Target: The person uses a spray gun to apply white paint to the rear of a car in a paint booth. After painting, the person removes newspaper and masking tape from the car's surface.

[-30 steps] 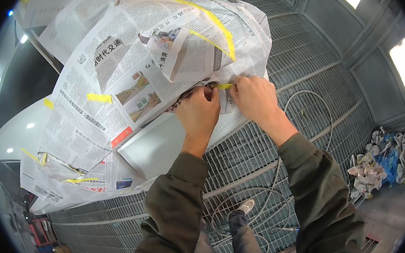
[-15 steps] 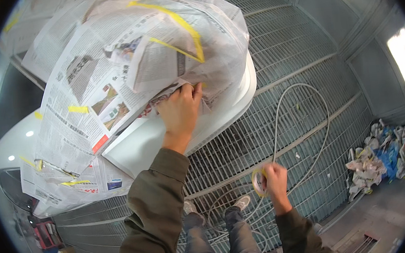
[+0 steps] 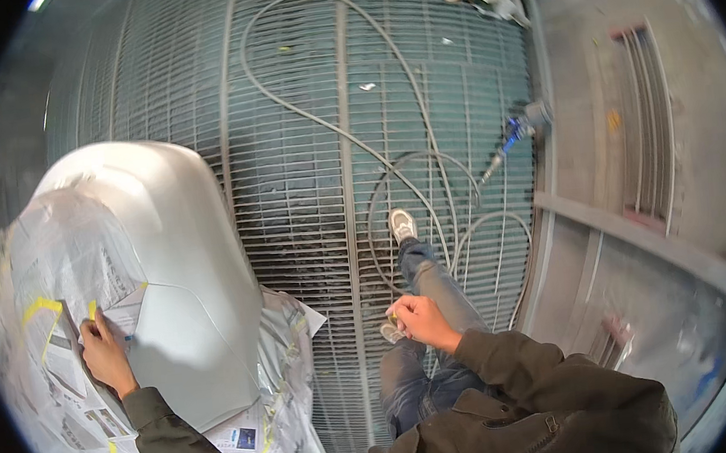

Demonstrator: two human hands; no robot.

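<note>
The left hand (image 3: 106,354) lies flat on the newspaper (image 3: 69,263) at the edge of the white panel (image 3: 177,271), fingers spread, clamping nothing; the panel's long axis runs up and away from it. The right hand (image 3: 422,321) hangs well right of the panel, closed on something small I cannot make out; the left is nearer.

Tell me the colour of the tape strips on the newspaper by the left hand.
Yellow tape strips on the newspaper, seen in the head view.
</note>
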